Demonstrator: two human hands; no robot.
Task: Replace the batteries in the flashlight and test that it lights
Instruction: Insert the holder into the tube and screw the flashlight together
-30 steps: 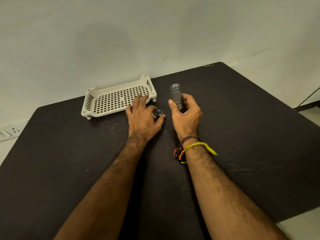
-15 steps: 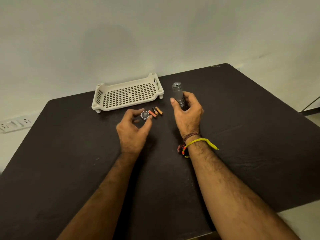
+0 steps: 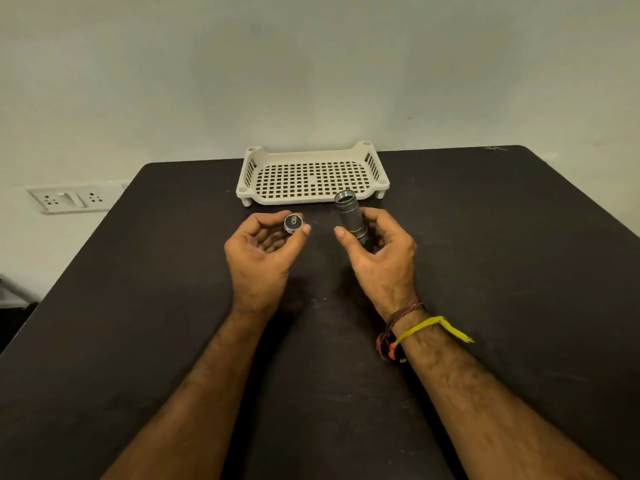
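Head view, flashlight body [image 3: 349,216] near-upright, open end seemingly up

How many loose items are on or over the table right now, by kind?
Flashlight body, in the right hand: 1
Flashlight end cap, in the left hand: 1
White perforated tray, on the table: 1
Batteries: 0 visible
Total: 3

Dim, even light; wide-angle edge distortion
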